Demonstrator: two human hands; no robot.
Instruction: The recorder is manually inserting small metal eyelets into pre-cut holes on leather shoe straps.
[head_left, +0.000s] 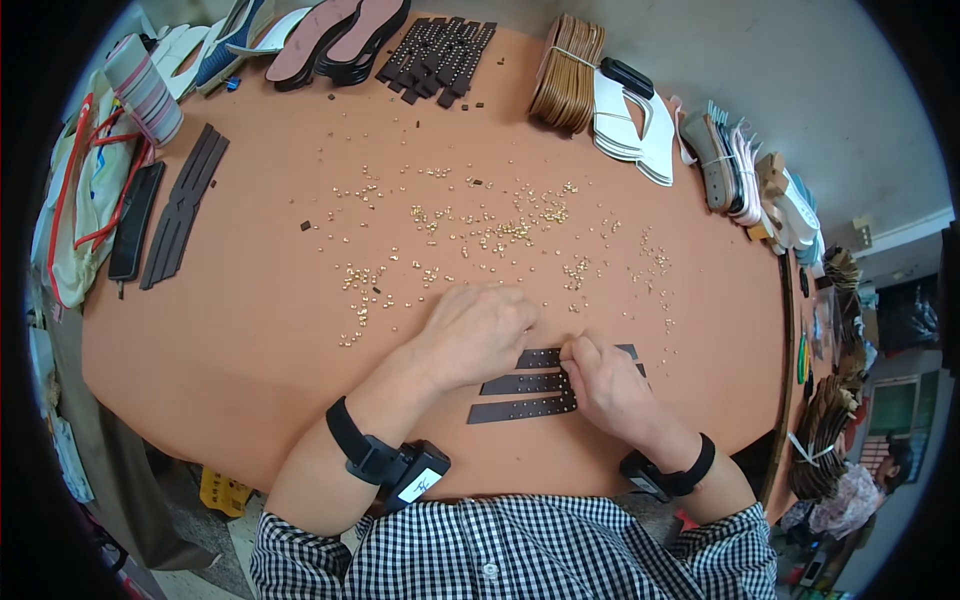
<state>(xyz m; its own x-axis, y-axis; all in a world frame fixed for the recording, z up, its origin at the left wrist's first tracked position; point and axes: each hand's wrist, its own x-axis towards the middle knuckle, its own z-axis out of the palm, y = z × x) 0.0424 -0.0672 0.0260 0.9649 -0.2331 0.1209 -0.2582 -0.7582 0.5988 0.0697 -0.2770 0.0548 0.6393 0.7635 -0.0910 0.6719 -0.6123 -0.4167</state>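
Note:
Dark brown slotted straps (525, 384) with rows of small holes lie in front of me, some gold studs set along their right part. My right hand (608, 388) is closed in a pinch over the upper strap, covering its middle; whatever lies between the fingertips is too small to make out. Just left of it, my left hand (482, 325) has its fingers curled together above the table, beside the upper strap. Its fingertips hide anything they hold. Beyond both hands, many loose gold studs (515, 230) are scattered across the tan tabletop (260, 330).
At the back lie finished studded straps (440, 55), dark insoles (345, 40), a tied brown bundle (567, 75) and white cut pieces (630, 125). Plain dark straps (185, 210) and a black tool-like bar (137, 220) sit left. A person (850, 495) is at far right.

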